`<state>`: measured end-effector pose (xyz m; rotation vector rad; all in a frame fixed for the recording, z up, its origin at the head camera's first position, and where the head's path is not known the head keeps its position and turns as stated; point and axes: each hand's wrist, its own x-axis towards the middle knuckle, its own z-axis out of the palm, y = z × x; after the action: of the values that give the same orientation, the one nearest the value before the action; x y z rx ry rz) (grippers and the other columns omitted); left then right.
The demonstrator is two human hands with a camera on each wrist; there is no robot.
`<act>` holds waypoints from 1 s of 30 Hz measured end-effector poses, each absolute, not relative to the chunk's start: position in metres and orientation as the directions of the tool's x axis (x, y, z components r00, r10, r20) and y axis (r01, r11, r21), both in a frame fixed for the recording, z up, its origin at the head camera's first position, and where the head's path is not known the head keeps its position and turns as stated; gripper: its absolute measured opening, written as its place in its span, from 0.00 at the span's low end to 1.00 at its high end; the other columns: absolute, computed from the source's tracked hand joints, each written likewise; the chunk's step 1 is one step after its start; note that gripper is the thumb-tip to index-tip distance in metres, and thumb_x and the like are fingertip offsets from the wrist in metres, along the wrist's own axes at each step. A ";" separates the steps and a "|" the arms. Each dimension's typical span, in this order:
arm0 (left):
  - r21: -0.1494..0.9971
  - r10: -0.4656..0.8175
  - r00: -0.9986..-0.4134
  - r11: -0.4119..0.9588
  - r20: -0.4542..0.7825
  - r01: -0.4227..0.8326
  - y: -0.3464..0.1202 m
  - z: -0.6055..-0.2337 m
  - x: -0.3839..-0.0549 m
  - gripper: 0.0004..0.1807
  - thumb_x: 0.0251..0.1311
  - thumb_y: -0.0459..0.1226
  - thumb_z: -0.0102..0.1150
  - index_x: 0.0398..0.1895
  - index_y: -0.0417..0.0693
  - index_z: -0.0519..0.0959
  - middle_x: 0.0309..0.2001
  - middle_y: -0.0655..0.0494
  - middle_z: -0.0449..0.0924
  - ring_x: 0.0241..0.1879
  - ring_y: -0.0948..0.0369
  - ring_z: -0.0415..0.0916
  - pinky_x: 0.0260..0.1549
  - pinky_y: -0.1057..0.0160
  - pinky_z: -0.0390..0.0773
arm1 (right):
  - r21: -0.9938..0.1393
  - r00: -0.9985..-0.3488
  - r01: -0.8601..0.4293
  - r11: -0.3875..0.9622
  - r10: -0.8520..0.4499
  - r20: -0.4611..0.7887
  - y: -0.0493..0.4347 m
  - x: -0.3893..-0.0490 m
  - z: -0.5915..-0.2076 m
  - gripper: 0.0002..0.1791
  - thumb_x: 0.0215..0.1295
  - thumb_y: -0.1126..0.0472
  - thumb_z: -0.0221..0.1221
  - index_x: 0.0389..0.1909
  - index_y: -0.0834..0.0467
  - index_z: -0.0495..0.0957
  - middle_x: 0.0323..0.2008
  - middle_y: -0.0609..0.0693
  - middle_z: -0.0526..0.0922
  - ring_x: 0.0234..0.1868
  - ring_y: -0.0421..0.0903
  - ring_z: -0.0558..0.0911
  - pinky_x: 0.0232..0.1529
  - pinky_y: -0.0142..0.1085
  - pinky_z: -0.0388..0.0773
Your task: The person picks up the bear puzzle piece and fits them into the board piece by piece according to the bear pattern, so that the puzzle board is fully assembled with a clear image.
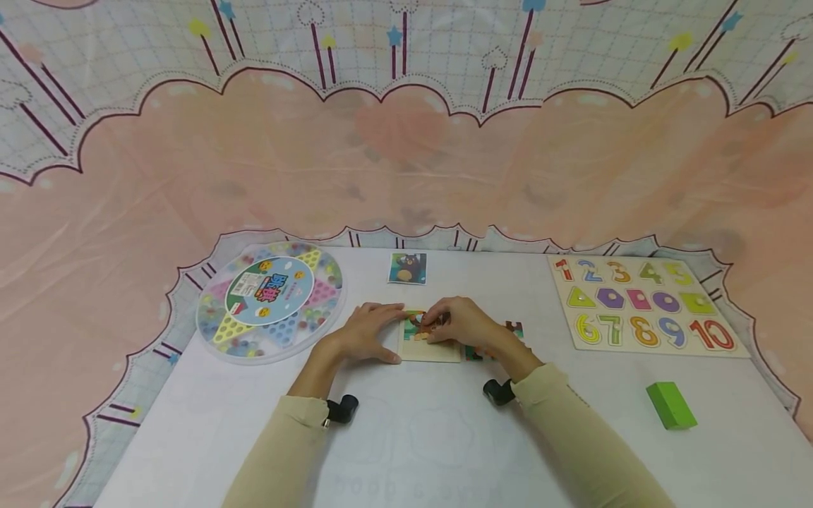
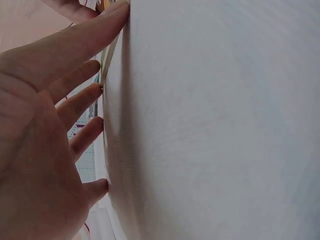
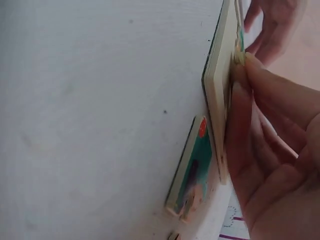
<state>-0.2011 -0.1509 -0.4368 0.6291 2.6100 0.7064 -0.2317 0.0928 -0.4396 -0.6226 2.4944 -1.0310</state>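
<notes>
A small wooden jigsaw board [image 1: 432, 353] lies flat on the white table, its upper part showing colourful picture pieces [image 1: 413, 323] and its lower part bare wood. My left hand [image 1: 368, 333] rests along the board's left side, with fingers spread and the thumb at the near corner. Over the board, my right hand [image 1: 468, 323] pinches a puzzle piece [image 3: 240, 57] between thumb and forefinger; the fingers hide most of it. Right of the board lie loose puzzle pieces [image 1: 514, 327], partly covered by the right forearm. One loose green piece [image 3: 192, 172] shows beside the board in the right wrist view.
Behind the board lies a square picture card [image 1: 407, 269] with a dark animal. A round Chinese checkers set [image 1: 269, 303] sits at left. On the right are a number-and-shape board [image 1: 648, 303] and a green block [image 1: 671, 406]. A patterned cloth [image 1: 406, 169] hangs behind the table.
</notes>
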 end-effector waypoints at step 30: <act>0.535 0.505 -0.831 0.781 -0.235 0.323 -0.151 -0.435 -0.202 0.46 0.53 0.47 0.76 0.76 0.52 0.67 0.82 0.54 0.56 0.79 0.45 0.52 0.79 0.35 0.45 | -0.729 -0.809 -0.323 0.604 -0.576 -0.119 0.094 -0.232 -0.442 0.12 0.57 0.62 0.73 0.43 0.53 0.89 0.48 0.50 0.85 0.45 0.42 0.81 0.46 0.32 0.79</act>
<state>-0.2020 -0.1513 -0.4354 0.6304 2.6054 0.6878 -0.2321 0.0940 -0.4424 -0.7257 2.4911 -1.0325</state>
